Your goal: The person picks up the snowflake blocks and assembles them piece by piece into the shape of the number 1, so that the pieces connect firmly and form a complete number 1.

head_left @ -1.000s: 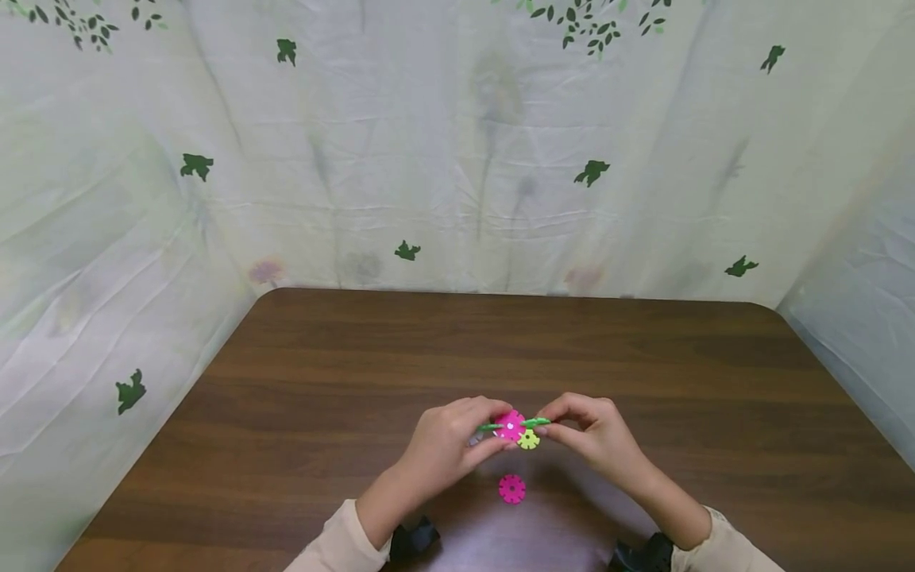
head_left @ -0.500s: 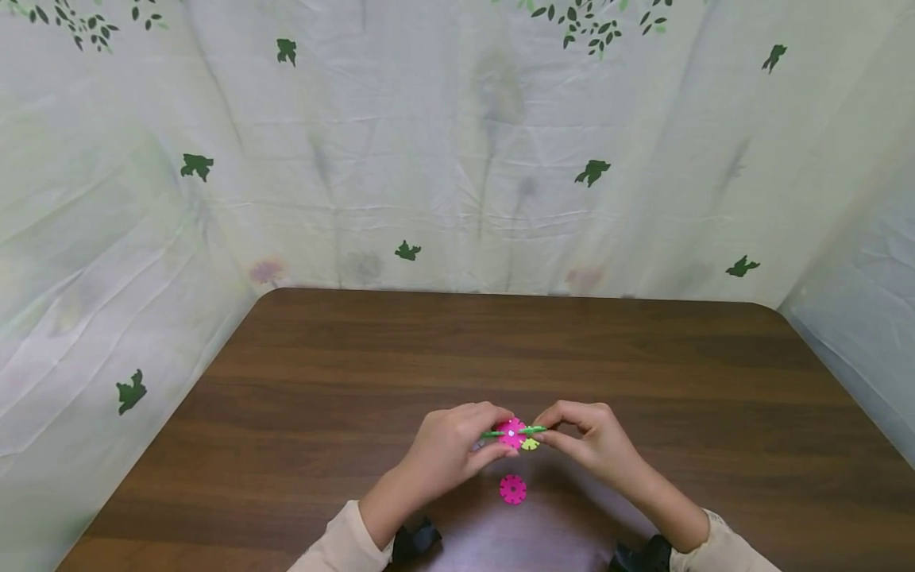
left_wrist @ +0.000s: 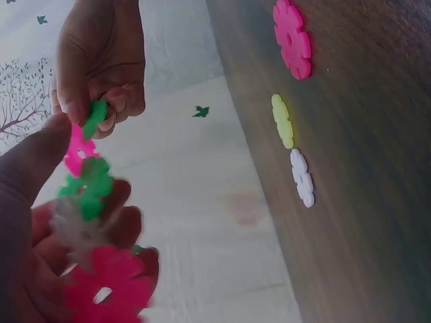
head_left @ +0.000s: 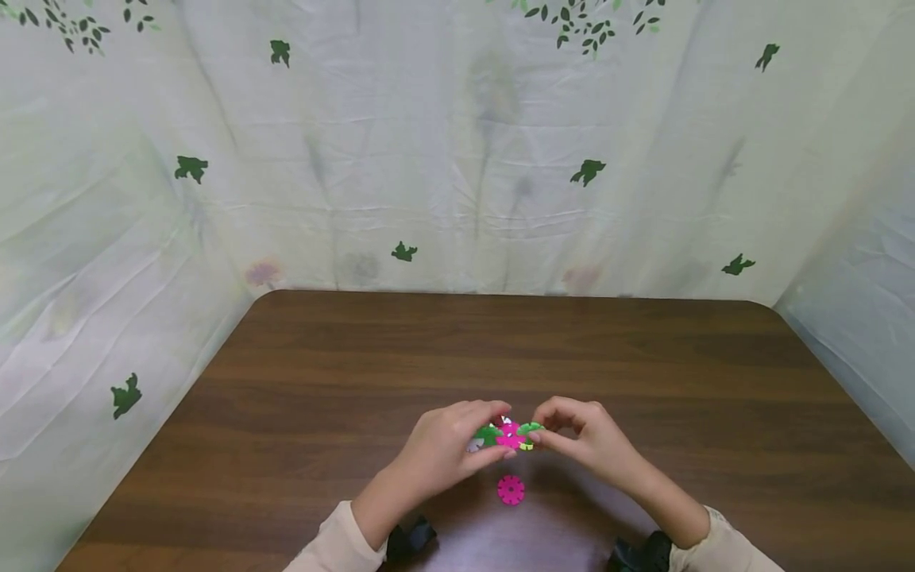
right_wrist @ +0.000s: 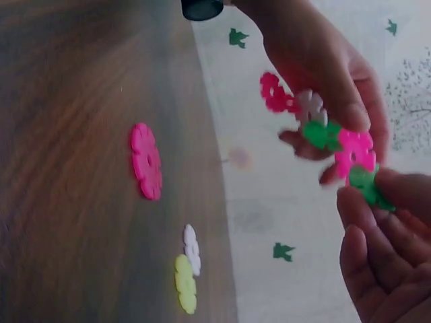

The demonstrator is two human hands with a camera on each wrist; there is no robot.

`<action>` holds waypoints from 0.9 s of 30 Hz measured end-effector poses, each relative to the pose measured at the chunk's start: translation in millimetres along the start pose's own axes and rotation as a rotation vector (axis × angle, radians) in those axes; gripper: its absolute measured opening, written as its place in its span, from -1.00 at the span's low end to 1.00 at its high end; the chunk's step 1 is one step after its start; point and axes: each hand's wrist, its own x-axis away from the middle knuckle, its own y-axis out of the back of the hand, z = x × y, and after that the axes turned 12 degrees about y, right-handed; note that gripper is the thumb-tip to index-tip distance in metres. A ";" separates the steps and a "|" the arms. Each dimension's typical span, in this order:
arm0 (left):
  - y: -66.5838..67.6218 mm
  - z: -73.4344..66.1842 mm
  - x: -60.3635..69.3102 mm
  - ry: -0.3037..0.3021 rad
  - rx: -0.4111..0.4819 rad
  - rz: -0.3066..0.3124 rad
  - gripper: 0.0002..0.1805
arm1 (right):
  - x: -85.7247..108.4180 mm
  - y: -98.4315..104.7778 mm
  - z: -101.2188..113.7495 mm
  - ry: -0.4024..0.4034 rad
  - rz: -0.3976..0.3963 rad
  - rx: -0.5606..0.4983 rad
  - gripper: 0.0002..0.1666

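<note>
My left hand (head_left: 446, 437) holds a chain of flower-shaped interlocking discs. In the left wrist view the chain runs from a large pink disc (left_wrist: 111, 286) through a blurred white disc (left_wrist: 77, 225) and a green disc (left_wrist: 87, 185) to another pink disc (left_wrist: 77, 151). A second green disc (right_wrist: 370, 188) sits at the chain's far end, against that pink one. My right hand (head_left: 596, 433) pinches this end disc between thumb and fingers. Whether its slot is fully seated cannot be made out.
On the brown wooden table (head_left: 357, 357) a loose pink disc (head_left: 511, 490) lies near me. Beyond it lie a yellow disc (left_wrist: 283, 121) and a white disc (left_wrist: 302, 178), close together. A pale curtain (head_left: 429, 143) hangs behind the table.
The chain has turned between my hands: its green discs, earlier edge-on in the head view, now show more of their faces. Both hands keep their hold and have shifted only slightly.
</note>
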 end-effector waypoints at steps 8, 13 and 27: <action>-3.7 -9.4 1.6 -0.043 -0.067 -0.034 -0.57 | 5.9 -8.6 -6.0 -0.208 -0.076 -0.289 -0.91; -10.0 -12.7 3.7 -0.032 -0.045 -0.096 -0.58 | 5.7 -13.6 -2.5 -0.292 -0.093 -0.363 -0.83; 5.5 7.3 -3.1 0.075 -0.051 -0.219 -0.59 | 9.6 0.9 -32.3 -0.223 -0.057 -0.053 -0.74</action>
